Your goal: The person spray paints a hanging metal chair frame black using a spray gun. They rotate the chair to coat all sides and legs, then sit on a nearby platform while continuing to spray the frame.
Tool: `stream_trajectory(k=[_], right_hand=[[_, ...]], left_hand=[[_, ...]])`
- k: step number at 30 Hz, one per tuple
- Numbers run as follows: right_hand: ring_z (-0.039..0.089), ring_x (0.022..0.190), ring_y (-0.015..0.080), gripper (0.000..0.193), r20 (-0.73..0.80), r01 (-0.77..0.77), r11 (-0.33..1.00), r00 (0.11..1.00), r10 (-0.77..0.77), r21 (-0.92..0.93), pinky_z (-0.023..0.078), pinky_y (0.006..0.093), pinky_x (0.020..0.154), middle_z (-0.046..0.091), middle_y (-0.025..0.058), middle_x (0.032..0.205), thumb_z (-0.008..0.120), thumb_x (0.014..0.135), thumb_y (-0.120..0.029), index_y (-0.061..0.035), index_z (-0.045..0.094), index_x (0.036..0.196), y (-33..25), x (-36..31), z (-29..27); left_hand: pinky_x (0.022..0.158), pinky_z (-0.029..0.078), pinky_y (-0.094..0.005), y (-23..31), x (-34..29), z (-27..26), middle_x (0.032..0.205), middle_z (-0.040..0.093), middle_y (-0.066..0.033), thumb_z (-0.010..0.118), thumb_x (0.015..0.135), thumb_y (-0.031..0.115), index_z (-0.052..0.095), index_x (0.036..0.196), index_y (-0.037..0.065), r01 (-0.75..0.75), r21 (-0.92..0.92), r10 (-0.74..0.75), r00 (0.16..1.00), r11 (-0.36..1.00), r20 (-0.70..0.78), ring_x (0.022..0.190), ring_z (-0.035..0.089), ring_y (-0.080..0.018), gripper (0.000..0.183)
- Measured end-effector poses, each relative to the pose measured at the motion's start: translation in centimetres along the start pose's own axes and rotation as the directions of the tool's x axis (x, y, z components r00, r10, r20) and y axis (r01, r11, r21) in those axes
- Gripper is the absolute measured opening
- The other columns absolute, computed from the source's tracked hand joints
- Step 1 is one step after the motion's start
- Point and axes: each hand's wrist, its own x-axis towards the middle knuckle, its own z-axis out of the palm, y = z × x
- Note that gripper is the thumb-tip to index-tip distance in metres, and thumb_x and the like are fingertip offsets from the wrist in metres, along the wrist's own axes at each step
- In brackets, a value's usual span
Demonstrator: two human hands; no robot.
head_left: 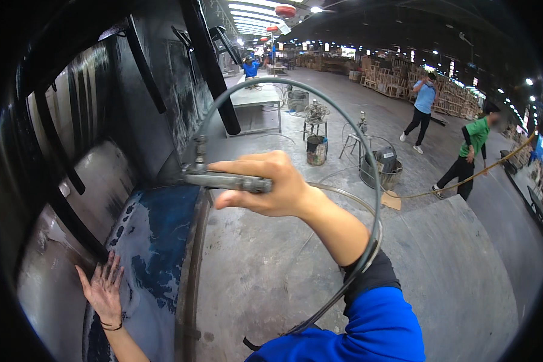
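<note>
My right hand is wrapped round a metal spray gun, held level near the middle of the picture. A thin grey-green hose loops from the gun over my forearm. At the lower left my left hand is open, fingers spread and smudged dark. Its fingertips are close to the lower end of a glossy black bar; I cannot tell whether they touch. More black bars slant down above the gun. What they belong to is mostly out of sight.
Foamy blue liquid fills a trough behind a raised edge. Stained panels stand left. Beyond lie a metal table, a paint bucket, a tub and a yellow hose. Two people walk at right; another is at the back.
</note>
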Motion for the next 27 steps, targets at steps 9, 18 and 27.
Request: stream_trajectory(k=[9, 18, 27], right_hand=[[0.062, 0.054, 0.0137, 0.087, -0.223, 0.071, 0.99, 0.97, -0.098, -0.122, 0.045, 0.0261, 0.051, 0.064, 0.0059, 0.065, 0.065, 0.087, -0.074, 0.0093, 0.075, 0.109, -3.4, 0.1, -5.3], [0.062, 0.053, 0.0154, 0.096, -0.269, 0.347, 0.926, 0.887, -0.375, -0.148, 0.044, 0.0261, 0.049, 0.064, 0.0082, 0.064, 0.063, 0.08, -0.083, 0.009, 0.075, 0.105, -6.4, 5.6, -5.3], [0.064, 0.062, 0.01, 0.045, -0.414, 0.625, 0.702, 0.571, -0.709, -0.341, 0.048, 0.024, 0.058, 0.068, 0.0025, 0.071, 0.082, 0.091, -0.04, 0.0027, 0.076, 0.103, -7.5, 16.4, -12.0]], left_hand=[[0.106, 0.053, -0.0479, 0.1, 0.6, -1.9, 0.142, 0.057, -0.0274, 0.047, 0.093, 0.082, 0.05, 0.141, -0.013, -0.114, 0.236, 0.11, 0.993, 0.965, 0.029, 0.131, 0.059, -0.0392, 0.106], [0.108, 0.049, -0.0416, -0.2, 1.7, -2.9, 0.148, 0.055, -0.0204, 0.036, 0.093, 0.087, 0.047, 0.148, -0.008, -0.083, 0.371, 0.096, 0.995, 0.925, -0.018, 0.138, 0.055, -0.0324, 0.111], [0.107, 0.051, -0.0433, -2.1, 2.4, -0.2, 0.149, 0.051, -0.0277, 0.036, 0.092, 0.087, 0.039, 0.15, -0.013, -0.053, 0.363, 0.066, 0.998, 0.93, -0.024, 0.137, 0.056, -0.035, 0.116]])
